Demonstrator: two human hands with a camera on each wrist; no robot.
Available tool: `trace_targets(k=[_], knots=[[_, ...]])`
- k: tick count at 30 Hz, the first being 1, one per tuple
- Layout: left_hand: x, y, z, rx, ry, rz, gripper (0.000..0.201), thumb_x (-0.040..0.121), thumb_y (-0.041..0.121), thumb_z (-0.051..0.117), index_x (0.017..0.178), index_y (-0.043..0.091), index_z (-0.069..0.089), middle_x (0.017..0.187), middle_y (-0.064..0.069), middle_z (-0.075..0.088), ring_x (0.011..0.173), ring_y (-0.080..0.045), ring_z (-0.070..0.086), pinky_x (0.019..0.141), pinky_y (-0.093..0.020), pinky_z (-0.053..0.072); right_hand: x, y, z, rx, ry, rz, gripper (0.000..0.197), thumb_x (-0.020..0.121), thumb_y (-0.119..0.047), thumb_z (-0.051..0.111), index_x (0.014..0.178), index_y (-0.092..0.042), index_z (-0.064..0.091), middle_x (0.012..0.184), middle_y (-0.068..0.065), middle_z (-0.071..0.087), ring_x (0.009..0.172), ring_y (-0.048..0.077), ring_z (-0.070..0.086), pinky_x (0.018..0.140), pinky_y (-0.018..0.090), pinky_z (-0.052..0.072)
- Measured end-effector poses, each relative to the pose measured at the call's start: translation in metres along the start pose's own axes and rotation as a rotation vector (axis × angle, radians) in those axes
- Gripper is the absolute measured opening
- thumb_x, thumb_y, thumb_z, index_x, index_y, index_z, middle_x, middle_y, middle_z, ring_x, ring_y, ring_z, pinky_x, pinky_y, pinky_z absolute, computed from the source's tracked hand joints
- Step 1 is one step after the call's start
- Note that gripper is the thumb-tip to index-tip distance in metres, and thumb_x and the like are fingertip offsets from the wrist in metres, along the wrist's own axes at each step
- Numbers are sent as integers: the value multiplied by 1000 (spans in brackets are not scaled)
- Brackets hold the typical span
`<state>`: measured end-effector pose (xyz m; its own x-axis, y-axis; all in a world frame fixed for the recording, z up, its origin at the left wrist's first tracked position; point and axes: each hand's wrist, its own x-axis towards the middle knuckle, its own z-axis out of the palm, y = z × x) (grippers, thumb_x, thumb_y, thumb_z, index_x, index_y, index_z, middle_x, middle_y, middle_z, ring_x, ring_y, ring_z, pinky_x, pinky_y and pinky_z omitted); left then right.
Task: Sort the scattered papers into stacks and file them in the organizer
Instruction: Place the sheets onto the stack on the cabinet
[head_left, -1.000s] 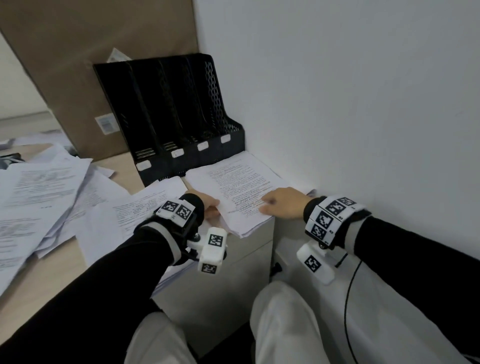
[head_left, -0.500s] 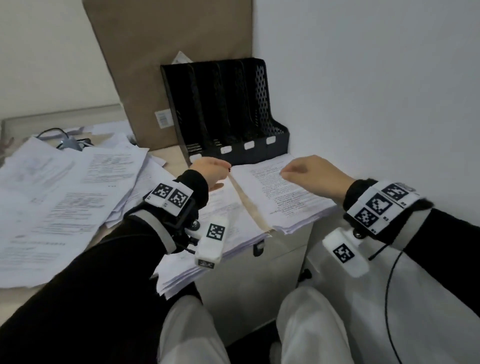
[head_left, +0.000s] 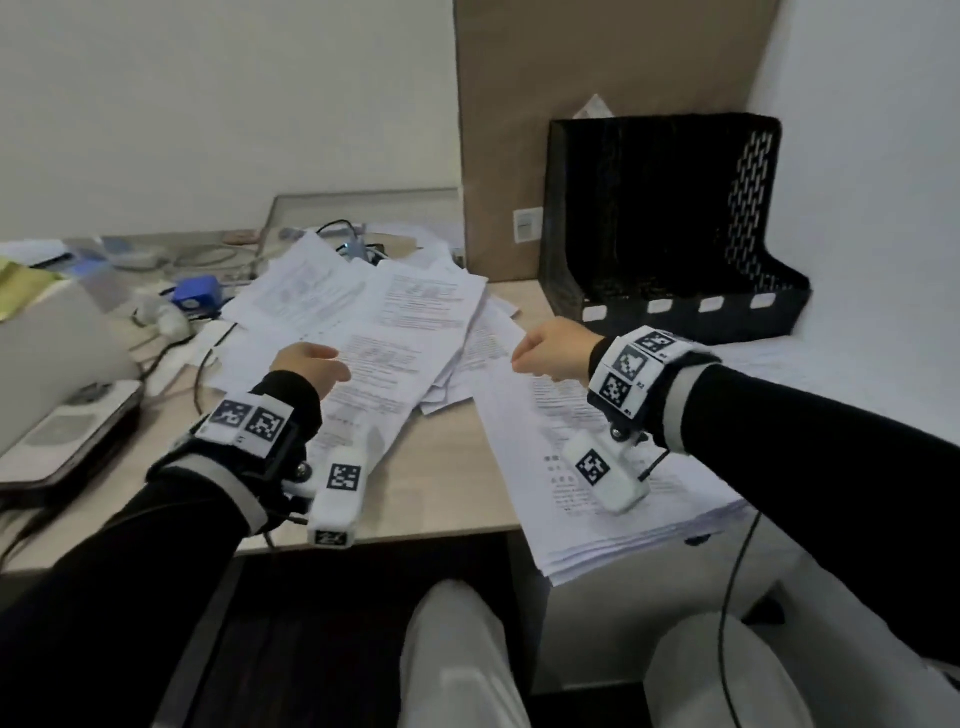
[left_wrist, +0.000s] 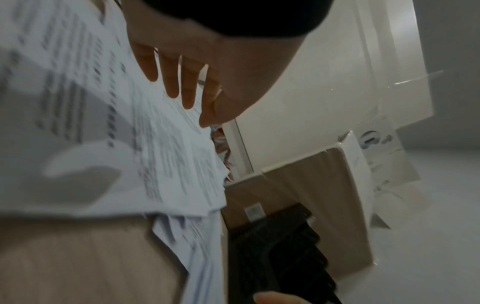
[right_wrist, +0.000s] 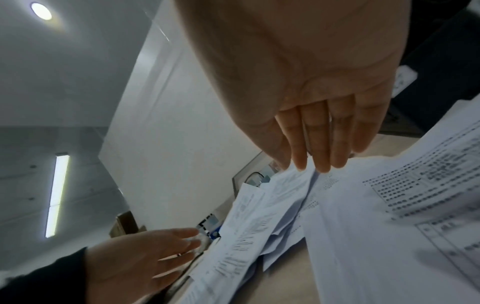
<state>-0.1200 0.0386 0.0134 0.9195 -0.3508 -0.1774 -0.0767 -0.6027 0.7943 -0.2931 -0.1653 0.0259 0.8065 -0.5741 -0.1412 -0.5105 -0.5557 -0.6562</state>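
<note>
Nearest you, the neat stack (head_left: 613, 467) overhangs the desk (head_left: 441, 483) edge, squared for filing. Your left hand (head_left: 311, 366) and right hand (head_left: 553, 351) hover with straight fingers, holding nothing, over the scattered papers (head_left: 395, 322). Beyond, the black organizer (head_left: 670, 228) waits against the wall.

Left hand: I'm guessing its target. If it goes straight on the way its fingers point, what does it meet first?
Most likely the scattered papers: the left hand hovers open just over that loose pile, fingers aimed across it. Depth is unclear, so it may already brush the top sheet.
</note>
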Motion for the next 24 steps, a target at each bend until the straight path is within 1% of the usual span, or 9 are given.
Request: trace_targets(k=[2, 4, 6, 8, 12, 15, 19, 22, 24], knots=[[13, -13, -14, 56, 2, -50, 50, 83, 5, 66, 131, 1, 52, 135, -19, 52, 124, -33, 50, 101, -36, 40, 22, -6, 3, -81, -6, 10, 24, 85, -13, 66, 106, -2, 70, 91, 4, 66, 91, 20, 59, 63, 21, 45], [26, -24, -23, 106, -2, -96, 59, 82, 7, 69, 135, 1, 45, 134, -21, 51, 122, -33, 51, 98, -36, 41, 46, -6, 3, -141, 9, 51, 28, 84, -15, 68, 110, -2, 68, 113, 10, 66, 107, 25, 60, 84, 26, 49], [39, -34, -28, 145, -12, -140, 67, 79, 10, 72, 138, 4, 40, 134, -22, 50, 120, -35, 52, 95, -38, 43, 66, -6, 2, -204, 21, 96, 38, 85, -18, 68, 119, -2, 63, 126, 12, 61, 116, 28, 56, 98, 33, 46], [53, -42, -29, 187, -30, -177, 76, 75, 12, 76, 140, 7, 37, 136, -23, 48, 121, -37, 51, 99, -41, 44, 82, -5, 2, -234, 29, 136, 48, 86, -18, 67, 130, -3, 54, 135, 12, 54, 124, 29, 51, 103, 33, 42], [72, -51, -21, 365, -79, -232, 97, 69, 23, 82, 147, 12, 25, 149, -18, 30, 132, -39, 38, 105, -48, 40, 105, 7, 9, -296, 41, 211, 53, 87, -22, 66, 133, -3, 47, 137, 15, 49, 129, 34, 45, 105, 36, 38], [79, -54, -15, 509, -39, -266, 109, 63, 35, 84, 148, 15, 19, 149, -19, 22, 137, -38, 28, 107, -50, 37, 119, 21, 16, -244, 53, 290, 69, 75, -30, 76, 132, -4, 46, 137, 19, 47, 127, 36, 45, 104, 42, 39], [86, -59, -12, 613, 4, -303, 110, 55, 50, 84, 141, 9, 29, 143, -16, 35, 135, -35, 32, 108, -46, 36, 132, 28, 21, -231, 62, 300, 65, 72, -23, 76, 128, -3, 49, 131, 20, 51, 121, 37, 49, 96, 41, 42], [90, -59, -10, 551, 2, -300, 93, 61, 39, 85, 133, 1, 39, 135, -17, 48, 128, -35, 43, 106, -43, 40, 139, 29, 21, -206, 80, 290, 58, 72, -21, 75, 123, -5, 54, 130, 18, 53, 120, 36, 51, 94, 41, 44], [90, -58, -12, 511, 22, -319, 92, 53, 40, 88, 125, 2, 46, 128, -18, 53, 122, -35, 48, 102, -44, 44, 142, 26, 20, -190, 103, 258, 49, 77, -21, 71, 121, -5, 57, 126, 17, 56, 118, 35, 53, 93, 39, 44]])
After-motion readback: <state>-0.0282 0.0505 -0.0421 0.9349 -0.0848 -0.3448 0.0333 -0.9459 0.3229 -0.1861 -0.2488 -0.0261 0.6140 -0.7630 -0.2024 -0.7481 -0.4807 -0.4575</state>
